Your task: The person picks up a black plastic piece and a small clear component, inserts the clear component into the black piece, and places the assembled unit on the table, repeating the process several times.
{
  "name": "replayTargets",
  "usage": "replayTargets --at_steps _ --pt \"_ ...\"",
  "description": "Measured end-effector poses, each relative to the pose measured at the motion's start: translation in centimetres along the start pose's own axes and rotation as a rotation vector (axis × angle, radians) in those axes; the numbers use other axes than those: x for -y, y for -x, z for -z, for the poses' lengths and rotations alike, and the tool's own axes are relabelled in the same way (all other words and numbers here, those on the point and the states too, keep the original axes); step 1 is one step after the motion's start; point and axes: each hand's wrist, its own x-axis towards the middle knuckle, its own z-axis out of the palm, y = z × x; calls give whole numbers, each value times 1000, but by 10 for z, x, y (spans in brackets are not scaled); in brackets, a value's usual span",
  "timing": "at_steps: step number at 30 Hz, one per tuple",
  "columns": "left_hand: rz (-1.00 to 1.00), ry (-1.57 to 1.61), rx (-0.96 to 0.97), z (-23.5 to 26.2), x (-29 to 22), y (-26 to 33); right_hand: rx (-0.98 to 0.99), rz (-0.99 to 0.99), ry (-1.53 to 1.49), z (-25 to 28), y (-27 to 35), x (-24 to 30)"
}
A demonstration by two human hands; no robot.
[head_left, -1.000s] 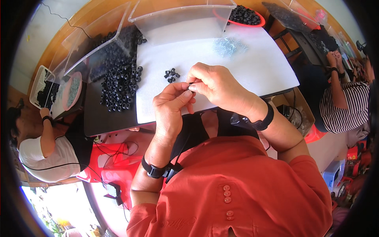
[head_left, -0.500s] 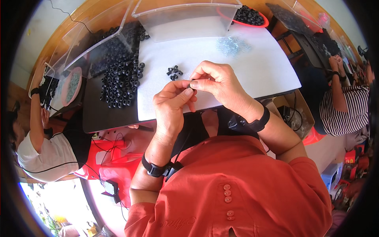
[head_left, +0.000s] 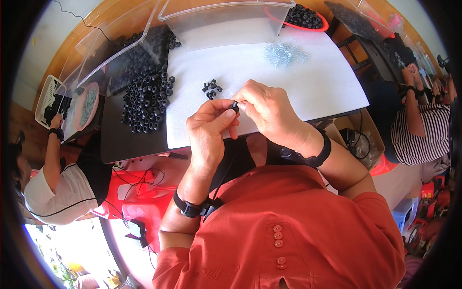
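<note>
My left hand [head_left: 210, 130] pinches a small black rubber ring [head_left: 235, 106] between thumb and forefinger, just above the near edge of the white mat [head_left: 313, 86]. My right hand [head_left: 269, 108] meets it from the right, its fingertips closed on the same ring and on a small clear piece that I cannot make out. A little cluster of black rings [head_left: 211, 88] lies on the mat just beyond my hands. A large heap of black rings [head_left: 144, 96] spreads over the dark surface to the left. Small clear parts [head_left: 284, 53] lie in a pile at the far right of the mat.
Clear plastic bins [head_left: 226, 21] stand at the back. A red bowl [head_left: 301, 17] holds more black rings. One person [head_left: 53, 183] sits at the left beside a white basket [head_left: 48, 98]; another in a striped top [head_left: 418, 125] works at the right. Red stools and cables lie below.
Both hands stay joined on the ring and have dropped slightly toward the mat's near edge. The person at the left has lowered an arm toward the basket.
</note>
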Motion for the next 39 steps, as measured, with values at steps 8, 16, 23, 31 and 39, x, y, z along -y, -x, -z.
replayTargets --at_steps 8,16,23,31,39 --pt "-9 1 -25 -3 1 3 27 -28 27 3 -5 2" --pt "-72 -23 16 0 4 2 84 -252 -223 4 -6 -2" --pt "-71 -1 -15 -1 3 4 5 -325 -530 -5 -3 0" --pt "-41 21 -25 -1 1 3 -36 -177 -254 -5 4 0" --pt "-4 -31 -46 -3 2 4 14 0 97 -2 0 -2"
